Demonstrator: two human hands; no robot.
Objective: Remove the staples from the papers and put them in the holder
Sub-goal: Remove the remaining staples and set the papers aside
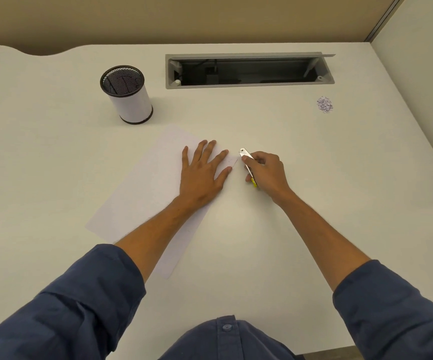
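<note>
White papers (145,188) lie slanted on the white desk, one corner pointing toward the far right. My left hand (202,172) rests flat on that corner with its fingers spread, holding nothing. My right hand (267,172) grips a metal staple remover (246,162) with a yellow end; its metal tip sits just right of the paper's corner. Any staple at the corner is too small to make out. The holder (129,96), a white cylinder with a dark mesh rim, stands upright at the far left, beyond the papers.
A grey cable slot (249,71) with its lid open is cut into the desk's far side. A small purplish scribble mark (324,104) sits at the far right. A beige partition borders the desk behind and on the right.
</note>
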